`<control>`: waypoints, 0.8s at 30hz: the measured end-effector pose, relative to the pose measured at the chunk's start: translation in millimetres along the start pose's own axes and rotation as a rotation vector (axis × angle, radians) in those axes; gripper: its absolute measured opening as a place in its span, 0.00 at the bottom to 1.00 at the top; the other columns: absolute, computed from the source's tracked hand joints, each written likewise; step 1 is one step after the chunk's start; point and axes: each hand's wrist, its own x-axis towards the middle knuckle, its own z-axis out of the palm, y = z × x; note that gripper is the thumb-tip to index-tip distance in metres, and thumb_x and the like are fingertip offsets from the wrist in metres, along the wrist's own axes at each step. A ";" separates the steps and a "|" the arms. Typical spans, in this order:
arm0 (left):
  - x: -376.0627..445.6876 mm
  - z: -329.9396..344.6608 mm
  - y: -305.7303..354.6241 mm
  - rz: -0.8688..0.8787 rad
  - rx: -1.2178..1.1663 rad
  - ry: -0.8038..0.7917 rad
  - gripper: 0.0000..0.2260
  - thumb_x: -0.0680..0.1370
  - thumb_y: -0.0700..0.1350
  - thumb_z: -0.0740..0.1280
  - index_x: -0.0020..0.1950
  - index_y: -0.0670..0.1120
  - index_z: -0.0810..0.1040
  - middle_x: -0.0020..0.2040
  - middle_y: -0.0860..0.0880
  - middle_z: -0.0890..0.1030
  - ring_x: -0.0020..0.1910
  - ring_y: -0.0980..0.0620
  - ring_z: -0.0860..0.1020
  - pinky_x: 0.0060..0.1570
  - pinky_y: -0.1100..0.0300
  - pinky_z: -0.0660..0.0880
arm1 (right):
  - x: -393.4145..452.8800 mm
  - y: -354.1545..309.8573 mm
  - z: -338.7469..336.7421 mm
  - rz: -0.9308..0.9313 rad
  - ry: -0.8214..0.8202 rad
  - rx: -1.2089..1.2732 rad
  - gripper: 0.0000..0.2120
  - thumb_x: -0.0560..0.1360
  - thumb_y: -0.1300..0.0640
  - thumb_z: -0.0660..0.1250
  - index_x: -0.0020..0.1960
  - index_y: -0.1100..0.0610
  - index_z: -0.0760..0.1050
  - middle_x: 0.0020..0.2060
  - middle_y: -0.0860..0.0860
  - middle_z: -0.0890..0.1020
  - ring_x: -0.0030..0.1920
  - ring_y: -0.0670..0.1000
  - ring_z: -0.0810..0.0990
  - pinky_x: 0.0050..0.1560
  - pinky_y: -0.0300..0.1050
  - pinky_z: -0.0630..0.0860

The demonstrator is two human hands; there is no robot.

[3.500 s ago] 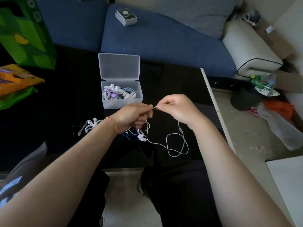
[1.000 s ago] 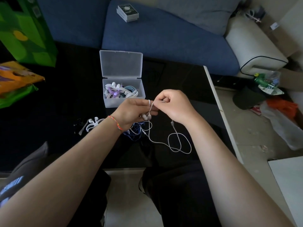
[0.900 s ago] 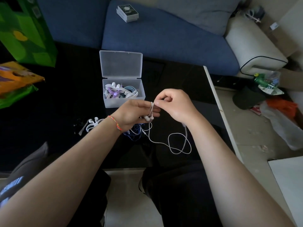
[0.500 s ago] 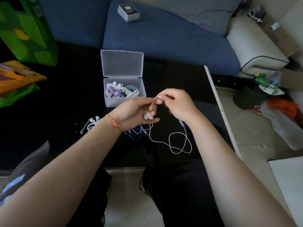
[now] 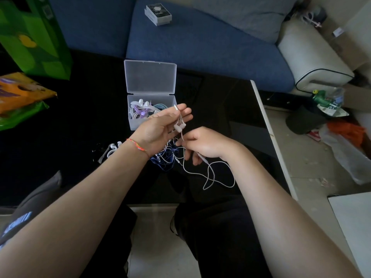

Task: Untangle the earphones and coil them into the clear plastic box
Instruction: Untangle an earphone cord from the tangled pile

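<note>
Head view, big to small. Black bench carries everything; its right edge, a pale strip, drops to the floor, and the near edge sits just above the person's knees. Open room is the dark stretch right of the hands and toward that edge. Left side is taken up by the green bag and the orange packet.

Clear plastic box stands behind the hands, lid tipped back and open, with purple, white and teal coils already in it. It's partly hidden by the left hand's fingers.

Left hand is palm up, fingers straight and spread, white earphones hanging off the fingertips with both buds dangling over the palm. Right hand is below it, fingers curled, pinching the same white cord; the slack loops on the bench toward the near edge. A blue tangle lies under the left wrist, touching or crossing the white cord; can't tell which. Another white pair lies left of the wrist.

Step, as I read it: wind the cord round the left fingers. Advice: keep the left fingers spread for even loops, feed slack through the right pinch with light tension, and lift the cord clear of the blue tangle first. Wind over the open right side, away from the near edge so the loop doesn't slide off.
</note>
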 end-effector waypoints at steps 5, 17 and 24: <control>3.6 -4.6 -6.6 0.048 0.183 0.085 0.09 0.82 0.36 0.61 0.55 0.43 0.80 0.50 0.47 0.85 0.53 0.50 0.83 0.57 0.56 0.79 | -0.5 -4.7 1.6 -0.035 0.099 -0.085 0.14 0.82 0.52 0.62 0.56 0.60 0.81 0.32 0.51 0.78 0.27 0.46 0.72 0.29 0.38 0.69; 8.2 -6.2 -13.4 0.086 0.013 0.211 0.08 0.82 0.35 0.62 0.55 0.40 0.80 0.51 0.44 0.84 0.53 0.48 0.83 0.55 0.58 0.80 | 0.2 -8.9 5.6 -0.084 0.138 -0.195 0.14 0.81 0.51 0.65 0.44 0.60 0.82 0.27 0.45 0.72 0.29 0.44 0.69 0.33 0.39 0.65; 5.6 -1.8 -16.0 0.079 0.214 0.221 0.08 0.82 0.34 0.61 0.55 0.39 0.79 0.49 0.44 0.83 0.42 0.54 0.83 0.42 0.62 0.80 | -0.8 -10.1 4.1 -0.108 0.177 -0.194 0.15 0.81 0.52 0.65 0.38 0.57 0.78 0.30 0.47 0.73 0.30 0.46 0.70 0.34 0.41 0.65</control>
